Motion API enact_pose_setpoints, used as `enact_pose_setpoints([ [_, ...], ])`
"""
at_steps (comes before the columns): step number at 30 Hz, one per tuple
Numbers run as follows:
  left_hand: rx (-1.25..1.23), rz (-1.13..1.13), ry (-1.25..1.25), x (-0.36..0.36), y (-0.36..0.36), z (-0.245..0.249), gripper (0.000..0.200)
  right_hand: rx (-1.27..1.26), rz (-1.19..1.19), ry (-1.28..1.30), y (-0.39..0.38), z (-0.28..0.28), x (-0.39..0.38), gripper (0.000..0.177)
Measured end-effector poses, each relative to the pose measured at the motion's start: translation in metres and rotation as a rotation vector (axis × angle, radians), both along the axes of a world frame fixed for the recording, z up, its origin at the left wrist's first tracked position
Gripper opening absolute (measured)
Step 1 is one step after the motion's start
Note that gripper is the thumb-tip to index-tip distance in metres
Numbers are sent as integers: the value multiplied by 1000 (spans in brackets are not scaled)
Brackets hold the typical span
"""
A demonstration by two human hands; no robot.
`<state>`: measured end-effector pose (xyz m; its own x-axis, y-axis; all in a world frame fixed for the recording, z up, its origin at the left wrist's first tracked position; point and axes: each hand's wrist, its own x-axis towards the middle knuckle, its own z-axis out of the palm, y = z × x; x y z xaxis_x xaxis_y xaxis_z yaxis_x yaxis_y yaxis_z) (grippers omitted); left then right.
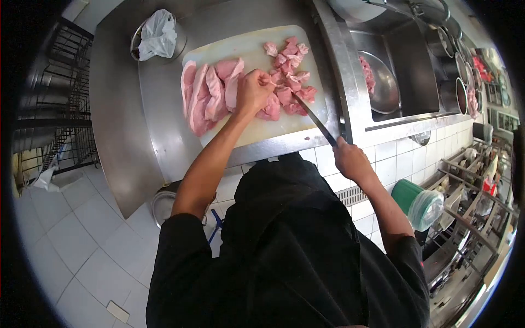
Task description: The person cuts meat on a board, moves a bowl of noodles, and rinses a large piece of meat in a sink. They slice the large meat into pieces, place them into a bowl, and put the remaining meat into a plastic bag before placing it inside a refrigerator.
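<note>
On the white cutting board (257,134), my left hand (255,92) is closed, its fingertips pinching the edge of a piece of raw meat (275,82). My right hand (350,159) grips the handle of a long knife (317,121) at the counter's front edge. The blade slants up and left, its tip among the cut meat chunks (287,65) on the board's right side. Several thick raw meat slabs (199,98) lie side by side on the left of the board, next to my left hand.
A metal pot (180,46) with a white plastic bag (157,36) stands at the back left. Right of the counter, a sink (404,54) contains a metal bowl (387,90) with meat. A green bucket (406,195) stands below, and a wire rack (60,109) is at left.
</note>
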<state>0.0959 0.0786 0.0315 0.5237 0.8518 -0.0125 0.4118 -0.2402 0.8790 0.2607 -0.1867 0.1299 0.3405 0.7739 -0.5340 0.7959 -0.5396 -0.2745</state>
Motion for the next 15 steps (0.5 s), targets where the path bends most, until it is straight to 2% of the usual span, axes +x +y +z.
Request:
enact_pose_setpoints([
  [2, 299, -62, 1, -1, 0, 4, 28, 26, -4, 17, 5, 8, 3, 18],
  [5, 307, -206, 99, -1, -16, 5, 36, 59, -59, 51, 0, 30, -4, 17],
  [8, 493, -295, 223, 8, -25, 0, 39, 100, -77, 59, -2, 35, -9, 18],
  [11, 363, -335, 284, 16, -22, -1, 40, 138, -96, 42, -6, 28, -13, 17],
  [14, 442, -249, 142, 15, -23, -1, 25, 122, -111, 56, -11, 33, -20, 17],
  [15, 277, -132, 110, 17, -23, -1, 26, 139, -122, 74, -12, 33, -21, 17],
])
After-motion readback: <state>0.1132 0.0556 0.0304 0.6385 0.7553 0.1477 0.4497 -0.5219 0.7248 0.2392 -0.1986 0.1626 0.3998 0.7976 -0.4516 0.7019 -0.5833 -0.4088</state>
